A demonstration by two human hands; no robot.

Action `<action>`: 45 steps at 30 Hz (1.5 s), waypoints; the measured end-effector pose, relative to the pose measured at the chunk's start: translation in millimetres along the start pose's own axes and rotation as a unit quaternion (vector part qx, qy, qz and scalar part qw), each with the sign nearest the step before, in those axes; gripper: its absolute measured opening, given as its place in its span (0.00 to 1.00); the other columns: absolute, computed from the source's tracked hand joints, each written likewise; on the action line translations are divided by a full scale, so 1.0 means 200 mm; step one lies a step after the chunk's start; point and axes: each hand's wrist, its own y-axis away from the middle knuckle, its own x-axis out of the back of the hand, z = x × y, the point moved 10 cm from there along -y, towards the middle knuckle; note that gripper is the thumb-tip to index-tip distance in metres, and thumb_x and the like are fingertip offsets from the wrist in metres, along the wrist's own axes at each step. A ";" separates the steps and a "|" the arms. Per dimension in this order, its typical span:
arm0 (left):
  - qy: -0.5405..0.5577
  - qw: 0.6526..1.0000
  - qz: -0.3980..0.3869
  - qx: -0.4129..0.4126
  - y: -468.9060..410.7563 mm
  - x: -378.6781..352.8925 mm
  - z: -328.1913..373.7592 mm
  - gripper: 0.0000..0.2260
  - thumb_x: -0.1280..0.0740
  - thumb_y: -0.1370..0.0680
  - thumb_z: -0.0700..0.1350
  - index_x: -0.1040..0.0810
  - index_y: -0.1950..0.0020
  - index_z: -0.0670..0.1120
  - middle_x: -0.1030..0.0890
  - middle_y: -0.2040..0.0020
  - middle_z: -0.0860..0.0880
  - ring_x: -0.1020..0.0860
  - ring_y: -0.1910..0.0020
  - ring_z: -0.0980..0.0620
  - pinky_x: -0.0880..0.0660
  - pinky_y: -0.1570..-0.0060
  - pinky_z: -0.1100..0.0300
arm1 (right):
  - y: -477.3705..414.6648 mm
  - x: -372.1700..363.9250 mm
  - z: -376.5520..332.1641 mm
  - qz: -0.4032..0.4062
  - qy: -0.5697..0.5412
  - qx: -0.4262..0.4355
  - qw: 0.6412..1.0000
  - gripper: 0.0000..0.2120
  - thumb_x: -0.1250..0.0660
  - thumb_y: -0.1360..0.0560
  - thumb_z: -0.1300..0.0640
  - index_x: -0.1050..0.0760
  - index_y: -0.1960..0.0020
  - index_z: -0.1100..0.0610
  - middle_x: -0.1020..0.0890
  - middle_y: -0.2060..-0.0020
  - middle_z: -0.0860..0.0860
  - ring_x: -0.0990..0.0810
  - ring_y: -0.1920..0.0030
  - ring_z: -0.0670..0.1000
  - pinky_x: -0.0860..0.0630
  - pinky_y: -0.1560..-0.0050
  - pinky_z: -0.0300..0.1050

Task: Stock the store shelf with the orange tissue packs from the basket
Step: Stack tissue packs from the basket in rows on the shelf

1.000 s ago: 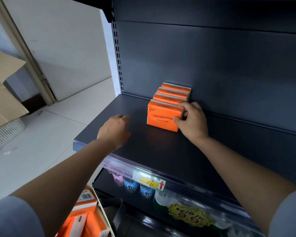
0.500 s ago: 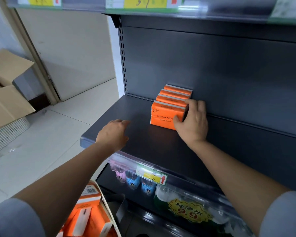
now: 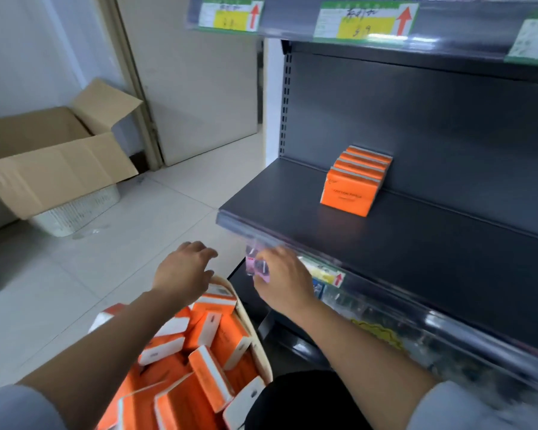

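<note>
A row of several orange tissue packs (image 3: 351,189) stands upright on the dark grey shelf (image 3: 416,243), running back to the rear panel. Below, at the bottom left, a beige basket (image 3: 255,333) holds several loose orange and white tissue packs (image 3: 196,361). My left hand (image 3: 182,276) hovers over the basket's far end, fingers apart and empty. Just right of the basket, my right hand (image 3: 283,280) is below the shelf's front edge, fingers loosely spread, holding nothing.
An open cardboard box (image 3: 53,159) sits on a white mesh bin (image 3: 78,209) on the tiled floor at left. An upper shelf edge with yellow price tags (image 3: 367,23) runs overhead. The lower shelf holds packaged goods behind a price strip (image 3: 323,274).
My right hand has let go of the front pack on the shelf and dropped below the shelf edge. My left hand has come off the shelf to above the basket. The view has tilted down.
</note>
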 end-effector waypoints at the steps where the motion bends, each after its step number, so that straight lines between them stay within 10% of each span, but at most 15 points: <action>1: -0.004 1.000 -0.021 0.015 0.07 -0.06 -0.07 0.18 0.37 0.21 0.50 0.29 0.31 0.53 0.27 0.34 0.52 0.32 0.34 0.51 0.28 0.42 0.56 | 0.03 -0.10 -0.04 -0.038 0.003 -0.002 0.999 0.10 0.35 0.26 0.55 0.25 0.46 0.56 0.23 0.45 0.53 0.27 0.41 0.55 0.28 0.47 0.48; 16: -0.001 0.948 -0.294 0.120 0.79 -0.84 -0.27 0.28 0.38 0.30 0.71 0.24 0.42 0.51 0.22 0.42 0.51 0.25 0.41 0.51 0.28 0.44 0.56 | 0.37 -0.82 -0.23 -0.313 0.063 0.021 0.947 0.18 0.34 0.25 0.53 0.31 0.37 0.55 0.24 0.45 0.52 0.25 0.48 0.52 0.30 0.60 0.41; 22: 0.070 0.917 -0.363 0.152 0.74 -0.93 -0.28 0.28 0.26 0.32 0.58 0.28 0.37 0.48 0.24 0.39 0.49 0.26 0.40 0.49 0.27 0.42 0.55 | 0.40 -0.88 -0.23 -0.377 0.025 0.012 0.926 0.17 0.33 0.26 0.54 0.28 0.38 0.53 0.24 0.45 0.52 0.25 0.46 0.53 0.28 0.54 0.45; 30: 0.442 0.837 -0.278 0.160 0.53 -0.71 -0.37 0.28 0.24 0.35 0.39 0.23 0.37 0.54 0.22 0.41 0.53 0.24 0.41 0.50 0.29 0.36 0.49 | 0.29 -0.79 -0.29 -0.331 -0.184 -0.046 0.925 0.31 0.29 0.29 0.54 0.36 0.29 0.46 0.29 0.34 0.47 0.29 0.35 0.50 0.28 0.37 0.50; 37: 0.536 0.790 -0.231 0.188 0.46 -0.61 -0.42 0.20 0.27 0.30 0.37 0.21 0.43 0.55 0.20 0.41 0.49 0.22 0.42 0.46 0.27 0.39 0.43 | 0.22 -0.74 -0.20 -0.268 -0.310 -0.147 0.900 0.40 0.26 0.30 0.54 0.45 0.26 0.41 0.30 0.33 0.48 0.27 0.35 0.53 0.26 0.37 0.56; 45: 0.574 0.773 -0.155 0.222 0.42 -0.53 -0.39 0.21 0.26 0.29 0.35 0.29 0.41 0.47 0.18 0.49 0.46 0.18 0.51 0.47 0.21 0.50 0.52 | 0.22 -0.74 -0.20 -0.269 -0.276 -0.132 0.913 0.22 0.23 0.34 0.47 0.27 0.44 0.49 0.23 0.49 0.44 0.23 0.47 0.46 0.22 0.45 0.50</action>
